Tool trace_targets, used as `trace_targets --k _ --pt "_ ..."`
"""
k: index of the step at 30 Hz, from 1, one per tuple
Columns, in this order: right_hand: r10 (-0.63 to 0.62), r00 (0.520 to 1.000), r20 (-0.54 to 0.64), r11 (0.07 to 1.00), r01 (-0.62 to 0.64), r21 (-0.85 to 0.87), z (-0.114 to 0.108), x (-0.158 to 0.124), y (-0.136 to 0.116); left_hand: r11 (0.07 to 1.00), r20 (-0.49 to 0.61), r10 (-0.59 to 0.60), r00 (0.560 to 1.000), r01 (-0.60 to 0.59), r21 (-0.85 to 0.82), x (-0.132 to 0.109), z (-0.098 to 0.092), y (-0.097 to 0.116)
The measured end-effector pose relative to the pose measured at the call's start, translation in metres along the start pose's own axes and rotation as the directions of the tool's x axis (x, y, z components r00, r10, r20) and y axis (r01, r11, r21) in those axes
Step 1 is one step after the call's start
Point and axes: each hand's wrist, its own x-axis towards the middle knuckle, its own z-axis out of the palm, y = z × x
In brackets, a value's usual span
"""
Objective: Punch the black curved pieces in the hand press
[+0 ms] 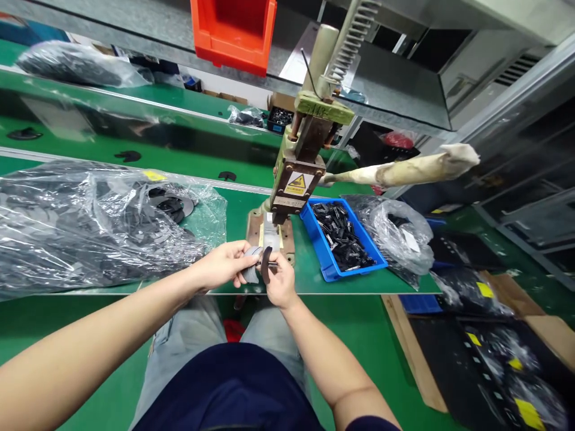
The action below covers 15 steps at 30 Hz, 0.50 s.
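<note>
My left hand (227, 263) is closed on a small stack of grey curved plates (251, 265), pinched between thumb and fingers. Close beside it, my right hand (281, 281) grips a dark curved piece (266, 264) that stands on edge. Both hands are in front of the hand press (297, 179), just over the near edge of its rusty base (287, 239). A blue bin (330, 272) of small black parts (341, 236) stands to the right of the press. The fingertips partly hide both held things.
A large clear plastic bag (90, 221) of dark flat parts covers the bench on the left. The press's wrapped lever (404, 170) sticks out to the right. An orange bin (236, 36) sits on the shelf above. Another plastic bag (399, 233) lies beyond the blue bin.
</note>
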Motion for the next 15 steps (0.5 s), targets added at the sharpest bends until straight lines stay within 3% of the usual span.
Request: trace_targets --k 5,10,13,15 --pt "-0.050 0.999 -0.021 0.993 0.047 -0.109 -0.006 -0.004 -0.003 0.992 0.071 -0.071 0.995 0.078 -0.100 0.010 0.000 -0.004" --pt "-0.148 0.987 0.063 0.950 0.160 -0.268 -0.025 0.003 -0.017 0.998 0.038 0.006 0.999 -0.008 0.059 0.014 -0.009 -0.004" --pt "-0.215 0.967 0.136 0.910 0.249 -0.331 -0.033 0.006 -0.022 0.973 -0.083 0.123 0.989 -0.104 0.206 0.009 -0.008 -0.004" --pt "-0.252 0.952 0.172 0.884 0.299 -0.360 -0.036 0.007 -0.023 0.900 -0.187 0.292 0.938 -0.204 0.385 0.004 -0.005 -0.003"
